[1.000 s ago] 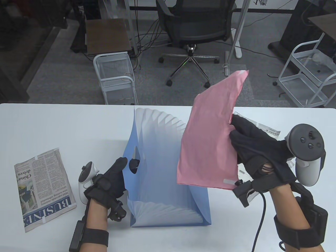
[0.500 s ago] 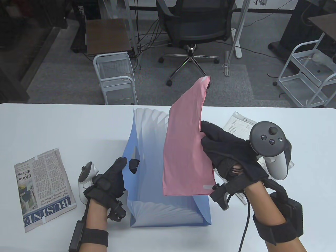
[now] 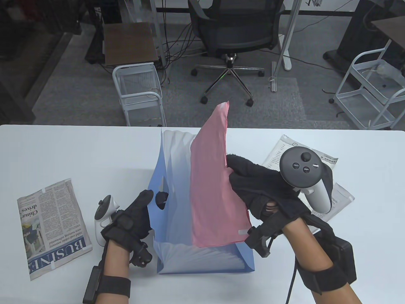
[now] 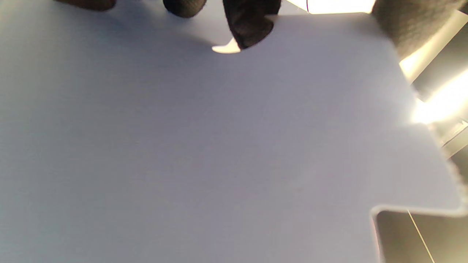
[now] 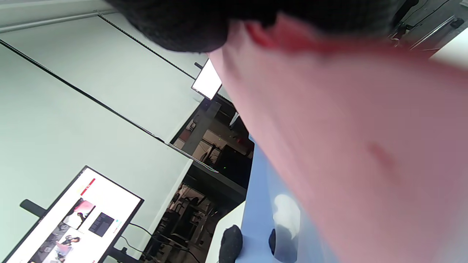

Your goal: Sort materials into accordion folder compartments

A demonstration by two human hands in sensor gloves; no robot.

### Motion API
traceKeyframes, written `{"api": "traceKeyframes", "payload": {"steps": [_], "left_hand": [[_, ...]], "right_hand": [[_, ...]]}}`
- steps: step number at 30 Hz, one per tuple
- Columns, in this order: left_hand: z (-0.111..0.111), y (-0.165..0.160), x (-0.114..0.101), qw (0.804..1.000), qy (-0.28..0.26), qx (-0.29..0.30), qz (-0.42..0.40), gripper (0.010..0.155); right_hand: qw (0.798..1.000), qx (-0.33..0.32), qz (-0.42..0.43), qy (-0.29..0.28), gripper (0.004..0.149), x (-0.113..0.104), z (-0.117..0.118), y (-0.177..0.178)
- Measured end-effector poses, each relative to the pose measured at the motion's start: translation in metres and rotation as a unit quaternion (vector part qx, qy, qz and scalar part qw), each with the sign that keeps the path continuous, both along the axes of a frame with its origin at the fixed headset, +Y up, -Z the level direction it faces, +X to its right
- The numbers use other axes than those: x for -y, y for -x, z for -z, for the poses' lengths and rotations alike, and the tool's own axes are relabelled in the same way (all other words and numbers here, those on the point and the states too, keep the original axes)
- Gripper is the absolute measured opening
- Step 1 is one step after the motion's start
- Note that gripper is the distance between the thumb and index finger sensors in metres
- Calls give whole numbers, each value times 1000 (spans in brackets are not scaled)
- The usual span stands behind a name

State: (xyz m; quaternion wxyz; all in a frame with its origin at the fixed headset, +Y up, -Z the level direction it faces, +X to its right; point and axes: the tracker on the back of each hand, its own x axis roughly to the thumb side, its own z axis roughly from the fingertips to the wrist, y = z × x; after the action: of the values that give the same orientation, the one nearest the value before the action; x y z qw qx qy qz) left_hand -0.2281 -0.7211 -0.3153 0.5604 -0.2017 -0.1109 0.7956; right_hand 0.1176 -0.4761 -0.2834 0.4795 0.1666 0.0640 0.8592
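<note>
The step in hand looks to be filing the pink sheet (image 3: 212, 186) into the blue accordion folder (image 3: 202, 253), which stands fanned open in the middle of the white table (image 3: 63, 152); the right hand (image 3: 256, 186) pinches the sheet by its right edge and holds it upright, its lower edge down among the pleats toward the folder's near right side, though which compartment it is entering cannot be told. The left hand (image 3: 139, 212) grips the folder's left wall at the handle cutout, fingers through the opening, steadying it. A folded newspaper (image 3: 52, 228) lies flat on the near left of the table, well apart from the folder; a printed paper (image 3: 284, 148) lies under and beyond the right hand on the right. The next move, by my judgement, calls for sliding the sheet straight down between two dividers without catching a pleat, then letting go; the left hand should keep the wall braced.
</note>
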Motion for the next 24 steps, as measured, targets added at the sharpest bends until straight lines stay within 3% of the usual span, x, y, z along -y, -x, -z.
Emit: {"api": "traceKeyframes", "payload": {"steps": [10, 17, 24], "left_hand": [[0, 0, 0, 1000, 0, 0, 0, 75], [0, 0, 1, 1000, 0, 0, -1, 74], [0, -1, 1, 1000, 0, 0, -2, 74]], "right_hand": [[994, 49, -79, 64, 54, 26, 22, 23], [971, 91, -211, 58, 45, 40, 36, 42], [960, 79, -262, 58, 41, 50, 46, 60]]}}
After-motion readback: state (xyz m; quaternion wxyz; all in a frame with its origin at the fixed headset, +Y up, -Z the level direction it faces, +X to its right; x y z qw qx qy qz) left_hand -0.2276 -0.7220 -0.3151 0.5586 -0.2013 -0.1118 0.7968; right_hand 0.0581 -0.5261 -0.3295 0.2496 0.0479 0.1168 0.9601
